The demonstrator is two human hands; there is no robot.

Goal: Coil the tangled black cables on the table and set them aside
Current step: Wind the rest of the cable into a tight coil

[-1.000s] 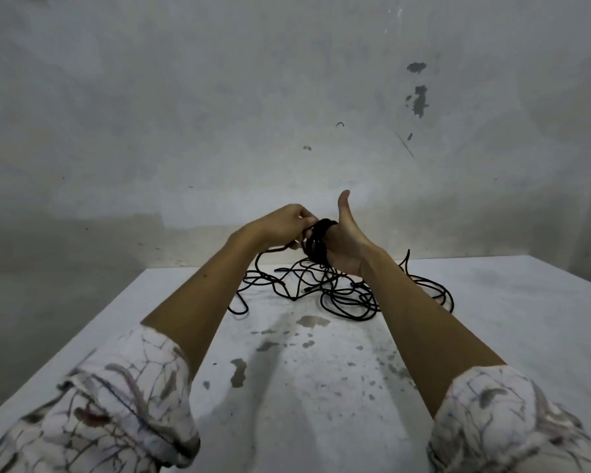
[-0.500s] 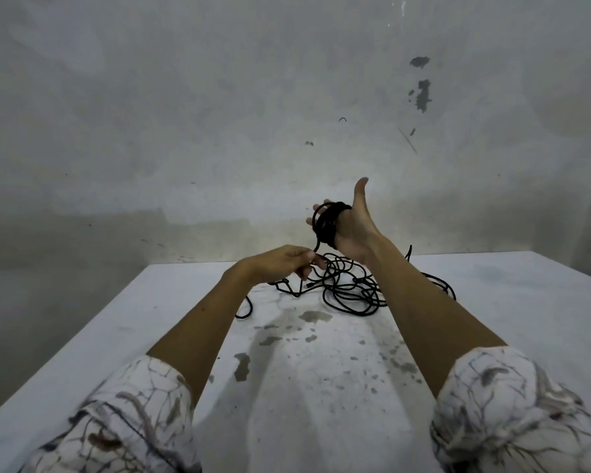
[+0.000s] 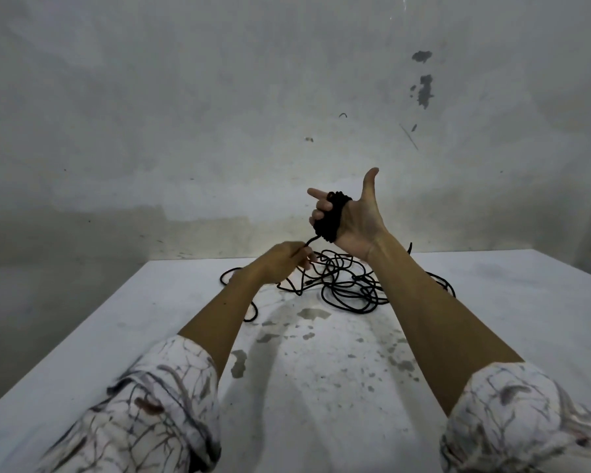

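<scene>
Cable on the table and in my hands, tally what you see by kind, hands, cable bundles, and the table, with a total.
Hands: 2, the left hand pinching a strand, the right hand raised.
Cable bundles: 2, the wound coil around the right hand's fingers and the loose tangle on the table; the number of separate cables cannot be told.
Table: 1.
Total: 5.

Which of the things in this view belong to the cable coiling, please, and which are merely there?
Part of the job:
- black coil wound round the right hand
- left hand, fingers pinching the strand that leads up to the coil
- tangled cable pile loose on the table

Merely there:
- white stained table
- patterned sleeves
- wall with chipped paint
</scene>
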